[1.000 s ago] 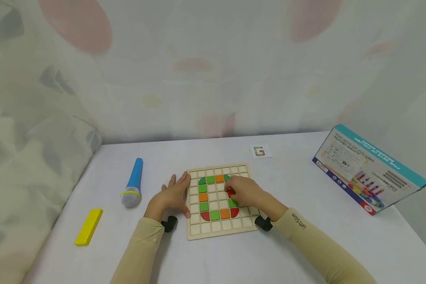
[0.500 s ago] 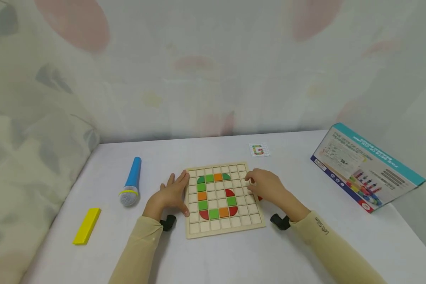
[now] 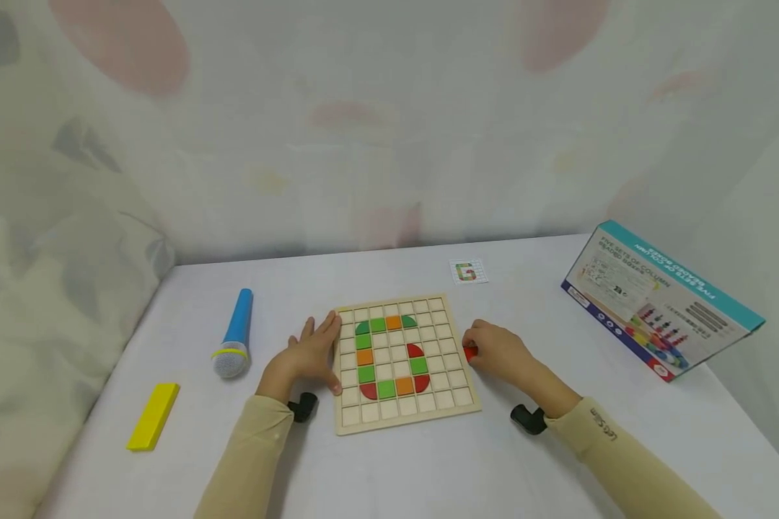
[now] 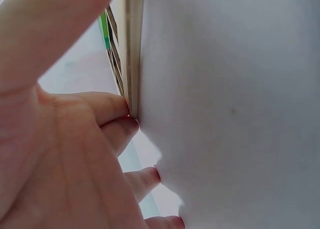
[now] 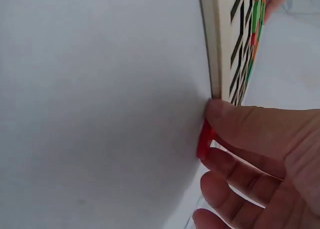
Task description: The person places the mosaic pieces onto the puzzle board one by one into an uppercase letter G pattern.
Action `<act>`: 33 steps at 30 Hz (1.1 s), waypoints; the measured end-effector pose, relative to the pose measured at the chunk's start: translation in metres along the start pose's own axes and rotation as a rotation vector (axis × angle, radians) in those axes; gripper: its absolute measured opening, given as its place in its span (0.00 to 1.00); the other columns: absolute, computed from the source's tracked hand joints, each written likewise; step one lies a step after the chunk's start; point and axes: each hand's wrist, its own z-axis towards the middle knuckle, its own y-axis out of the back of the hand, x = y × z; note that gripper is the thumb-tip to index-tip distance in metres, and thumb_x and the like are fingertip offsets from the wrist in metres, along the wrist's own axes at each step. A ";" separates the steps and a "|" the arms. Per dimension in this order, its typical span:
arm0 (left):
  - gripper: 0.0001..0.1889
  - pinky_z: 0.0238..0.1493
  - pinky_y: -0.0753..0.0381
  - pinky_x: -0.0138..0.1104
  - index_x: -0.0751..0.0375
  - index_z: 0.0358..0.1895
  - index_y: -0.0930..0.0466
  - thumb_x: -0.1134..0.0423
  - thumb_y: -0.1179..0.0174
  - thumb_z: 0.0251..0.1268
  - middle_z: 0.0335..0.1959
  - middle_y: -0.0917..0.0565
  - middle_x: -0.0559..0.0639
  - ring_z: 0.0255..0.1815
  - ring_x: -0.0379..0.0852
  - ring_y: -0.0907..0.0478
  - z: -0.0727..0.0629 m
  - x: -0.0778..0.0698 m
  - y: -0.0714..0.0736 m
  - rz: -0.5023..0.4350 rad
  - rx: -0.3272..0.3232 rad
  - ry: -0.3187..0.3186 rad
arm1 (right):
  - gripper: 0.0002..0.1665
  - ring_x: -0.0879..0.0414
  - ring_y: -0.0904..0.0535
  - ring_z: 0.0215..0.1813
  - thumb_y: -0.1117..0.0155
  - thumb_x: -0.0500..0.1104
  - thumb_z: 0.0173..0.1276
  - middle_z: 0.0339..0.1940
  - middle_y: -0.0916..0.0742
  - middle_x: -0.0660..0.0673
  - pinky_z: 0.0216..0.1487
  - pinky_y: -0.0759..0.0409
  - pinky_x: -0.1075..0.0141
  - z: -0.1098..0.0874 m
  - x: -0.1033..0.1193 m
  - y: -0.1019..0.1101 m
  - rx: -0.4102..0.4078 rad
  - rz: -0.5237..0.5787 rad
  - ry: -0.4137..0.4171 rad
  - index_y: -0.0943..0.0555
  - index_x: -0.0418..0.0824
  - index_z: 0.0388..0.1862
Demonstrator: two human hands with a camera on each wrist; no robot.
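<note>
The wooden grid board lies on the white table, with green, orange and red tiles set in a G-like shape. My left hand rests along its left edge, fingers spread; in the left wrist view, fingertips touch the board's side. Just off the right edge, my right hand pinches a red tile between thumb and fingers, low at the tabletop. A quarter-round red tile sits at the inner end of the pattern, above a green one.
Behind the board lies a small card printed with a coloured G. A blue toy microphone and a yellow block lie to the left. On the right stands a printed cardboard box.
My right hand has moved from the pattern to the right, off the board, and now pinches the red tile beside its edge. The left hand has stayed at the board's left edge.
</note>
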 end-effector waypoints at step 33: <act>0.71 0.59 0.64 0.69 0.60 0.73 0.60 0.51 0.20 0.19 0.75 0.62 0.56 0.71 0.68 0.71 0.002 0.001 -0.002 -0.016 -0.003 0.001 | 0.18 0.59 0.27 0.33 0.28 0.41 0.52 0.32 0.21 0.51 0.36 0.24 0.65 -0.007 -0.012 0.004 0.002 -0.018 0.039 0.18 0.39 0.43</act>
